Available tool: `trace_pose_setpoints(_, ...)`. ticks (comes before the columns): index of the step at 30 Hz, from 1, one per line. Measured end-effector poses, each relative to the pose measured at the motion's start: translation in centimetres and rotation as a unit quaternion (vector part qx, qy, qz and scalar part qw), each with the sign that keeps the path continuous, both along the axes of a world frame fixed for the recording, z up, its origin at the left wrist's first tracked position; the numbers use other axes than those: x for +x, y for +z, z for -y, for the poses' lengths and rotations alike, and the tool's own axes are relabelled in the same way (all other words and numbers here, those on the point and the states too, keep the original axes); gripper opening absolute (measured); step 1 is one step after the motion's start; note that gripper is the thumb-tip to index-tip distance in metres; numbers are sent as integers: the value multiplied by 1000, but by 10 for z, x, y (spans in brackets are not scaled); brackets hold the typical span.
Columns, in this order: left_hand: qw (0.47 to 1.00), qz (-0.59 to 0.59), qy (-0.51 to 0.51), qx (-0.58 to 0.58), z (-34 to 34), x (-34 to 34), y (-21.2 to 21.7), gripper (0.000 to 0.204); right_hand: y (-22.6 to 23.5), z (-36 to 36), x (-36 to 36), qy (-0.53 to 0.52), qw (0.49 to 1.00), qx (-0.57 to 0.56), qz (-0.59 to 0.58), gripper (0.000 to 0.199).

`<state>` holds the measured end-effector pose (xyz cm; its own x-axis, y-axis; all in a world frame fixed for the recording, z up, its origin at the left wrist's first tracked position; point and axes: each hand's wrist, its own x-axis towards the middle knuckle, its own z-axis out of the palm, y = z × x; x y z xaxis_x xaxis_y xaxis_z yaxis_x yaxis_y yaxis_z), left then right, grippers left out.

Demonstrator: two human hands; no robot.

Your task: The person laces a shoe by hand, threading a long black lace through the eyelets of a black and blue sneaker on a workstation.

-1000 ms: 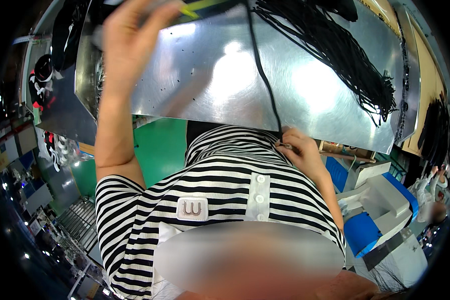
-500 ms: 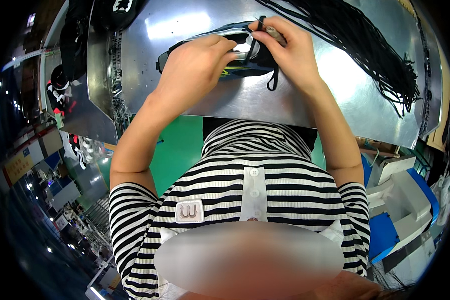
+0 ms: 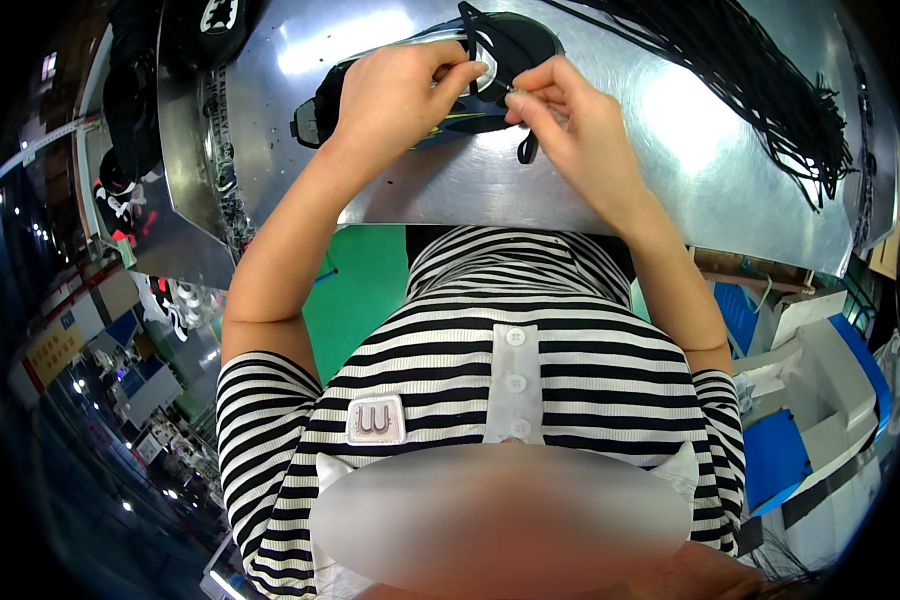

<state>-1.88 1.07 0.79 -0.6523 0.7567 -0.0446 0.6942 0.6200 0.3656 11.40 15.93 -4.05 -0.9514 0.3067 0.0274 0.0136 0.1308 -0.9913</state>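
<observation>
A dark shoe with a yellow-green accent (image 3: 535,42) lies on its side on the metal table, a pale lining showing at its opening. My left hand (image 3: 410,90) is closed over the shoe, thumb and forefinger pinched at the edge of the opening beside a black shoelace (image 3: 472,42). Just right of it, my right hand (image 3: 580,125) pinches a thin metal-tipped tool, mostly hidden by the fingers, its tip pointing at the shoe. A lace loop (image 3: 527,150) hangs below the right fingertips.
A thick bundle of black laces (image 3: 760,90) lies along the table's right side. Another black shoe (image 3: 205,35) stands at the far left. The metal tabletop (image 3: 450,200) ends close to my body. Blue and grey bins (image 3: 780,460) are at the lower right.
My right hand has come down from the shoe's upper edge to its near side, fingers drawn together. A strand of lace now stands up above the shoe. The whole view has shifted slightly.
</observation>
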Motion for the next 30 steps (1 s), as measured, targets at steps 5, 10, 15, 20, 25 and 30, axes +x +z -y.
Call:
trace_pose_setpoints(5, 1000, 20, 13, -5, -2, 0, 2, 28, -1, 3, 2, 3, 998, 67, -14, 15)
trace_pose_setpoints(10, 999, 37, -10, 2, -3, 0, 4, 24, -3, 2, -2, 9, 995, 95, 11, 14)
trace_pose_setpoints(15, 963, 252, -58, 71, 13, -4, -2, 18, -3, -2, -8, 47, 990, 125, 46, 19)
trace_pose_setpoints(20, 974, 171, -119, 91, 11, 9, -3, 15, -3, 12, -14, 32, 985, 140, 97, 32)
trace_pose_setpoints(25, 984, 9, -122, 130, 34, 20, 9, 14, 40, -25, 24, 107, 981, 107, 119, 27)
trace_pose_setpoints(30, 945, -169, -235, 152, 42, 26, 5, 17, 17, -82, 2, -75, 992, -43, 88, 29)
